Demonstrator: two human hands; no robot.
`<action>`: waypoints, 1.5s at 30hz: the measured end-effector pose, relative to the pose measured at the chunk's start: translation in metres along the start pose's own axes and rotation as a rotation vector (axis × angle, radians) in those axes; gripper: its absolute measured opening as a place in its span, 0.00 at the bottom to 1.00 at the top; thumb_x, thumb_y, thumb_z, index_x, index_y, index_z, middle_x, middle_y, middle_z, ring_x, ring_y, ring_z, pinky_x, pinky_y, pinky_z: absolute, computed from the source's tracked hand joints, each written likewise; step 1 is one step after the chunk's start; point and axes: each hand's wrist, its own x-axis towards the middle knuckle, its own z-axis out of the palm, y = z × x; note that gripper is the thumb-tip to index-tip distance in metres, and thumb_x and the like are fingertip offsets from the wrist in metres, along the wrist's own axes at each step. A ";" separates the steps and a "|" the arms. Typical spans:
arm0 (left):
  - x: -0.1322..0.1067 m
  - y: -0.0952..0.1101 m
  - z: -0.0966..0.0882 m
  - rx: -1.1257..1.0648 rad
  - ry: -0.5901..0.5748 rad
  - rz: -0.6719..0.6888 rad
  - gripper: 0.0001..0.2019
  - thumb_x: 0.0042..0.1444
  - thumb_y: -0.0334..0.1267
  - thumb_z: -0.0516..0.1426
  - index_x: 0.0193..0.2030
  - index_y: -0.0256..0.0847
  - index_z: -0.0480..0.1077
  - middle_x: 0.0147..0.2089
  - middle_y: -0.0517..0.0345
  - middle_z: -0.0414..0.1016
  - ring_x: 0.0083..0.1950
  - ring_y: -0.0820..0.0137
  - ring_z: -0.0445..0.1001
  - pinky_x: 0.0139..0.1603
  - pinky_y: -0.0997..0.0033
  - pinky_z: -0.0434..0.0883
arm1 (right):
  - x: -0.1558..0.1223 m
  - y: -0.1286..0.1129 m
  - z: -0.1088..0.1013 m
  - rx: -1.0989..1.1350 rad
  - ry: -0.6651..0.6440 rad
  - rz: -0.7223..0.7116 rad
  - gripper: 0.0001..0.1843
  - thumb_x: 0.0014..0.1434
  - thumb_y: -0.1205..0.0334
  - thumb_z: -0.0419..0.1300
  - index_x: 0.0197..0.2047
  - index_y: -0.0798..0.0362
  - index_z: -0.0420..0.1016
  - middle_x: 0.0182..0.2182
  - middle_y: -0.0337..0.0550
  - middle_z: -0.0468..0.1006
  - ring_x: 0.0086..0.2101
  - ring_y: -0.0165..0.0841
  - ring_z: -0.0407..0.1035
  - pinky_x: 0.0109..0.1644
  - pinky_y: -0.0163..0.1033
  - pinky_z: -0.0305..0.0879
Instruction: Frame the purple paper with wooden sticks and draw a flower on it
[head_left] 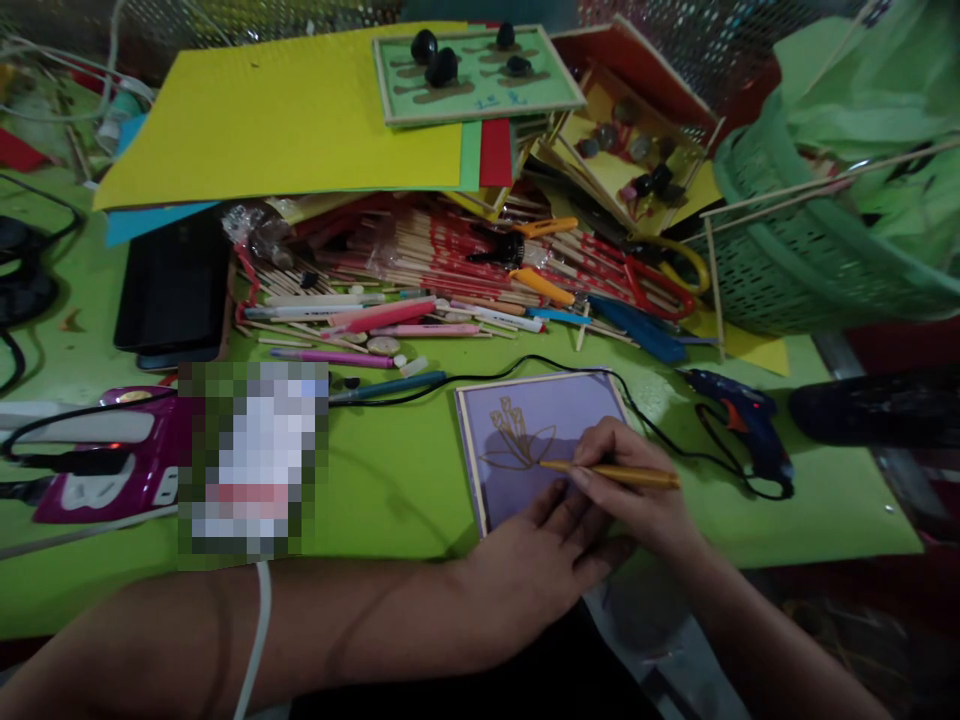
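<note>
A purple card [577, 402] framed with thin wooden sticks lies at the near edge of the green table. On it is a gold line drawing of flowers with leaves [516, 440]. My right hand [626, 490] pinches a gold pen [637, 475], its tip at the base of the drawn leaves. Flat across the card's lower part rests my left hand [551, 555], fingers stretched out and partly under the right hand. The card's lower right corner is hidden by both hands.
Right of the card lies a blue glue gun [739, 420]; its black cord loops behind the card. Pens [382, 315], sticks and scissors [667, 280] crowd the middle. A green basket [802, 250] stands at right, a purple power strip [112, 450] at left, yellow sheets [300, 120] at the back.
</note>
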 end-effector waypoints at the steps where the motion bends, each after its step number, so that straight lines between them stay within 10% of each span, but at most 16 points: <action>1: 0.000 0.000 0.000 -0.001 -0.007 0.004 0.26 0.70 0.38 0.48 0.74 0.45 0.58 0.74 0.48 0.62 0.71 0.58 0.64 0.71 0.55 0.56 | 0.000 0.001 -0.001 0.053 0.046 -0.002 0.07 0.59 0.58 0.67 0.34 0.48 0.73 0.27 0.37 0.72 0.27 0.33 0.67 0.30 0.38 0.64; 15: -0.005 -0.002 -0.005 0.027 0.021 0.009 0.26 0.71 0.40 0.49 0.74 0.42 0.55 0.77 0.40 0.53 0.74 0.57 0.60 0.71 0.54 0.53 | 0.018 -0.004 -0.015 0.564 0.509 -0.035 0.08 0.52 0.63 0.71 0.33 0.48 0.77 0.26 0.34 0.68 0.24 0.27 0.62 0.32 0.36 0.67; 29: -0.006 -0.003 -0.007 0.027 0.071 0.076 0.24 0.71 0.37 0.50 0.72 0.40 0.59 0.76 0.41 0.56 0.72 0.58 0.63 0.70 0.56 0.54 | 0.018 -0.003 -0.028 0.689 0.498 0.032 0.14 0.55 0.47 0.64 0.34 0.50 0.81 0.27 0.41 0.74 0.27 0.33 0.69 0.30 0.39 0.69; 45: -0.006 -0.005 -0.010 0.044 0.021 0.083 0.24 0.71 0.37 0.50 0.72 0.44 0.59 0.76 0.44 0.56 0.73 0.60 0.61 0.68 0.55 0.56 | 0.015 -0.005 -0.032 0.706 0.471 0.076 0.11 0.54 0.54 0.63 0.38 0.48 0.81 0.27 0.42 0.75 0.28 0.34 0.69 0.33 0.39 0.69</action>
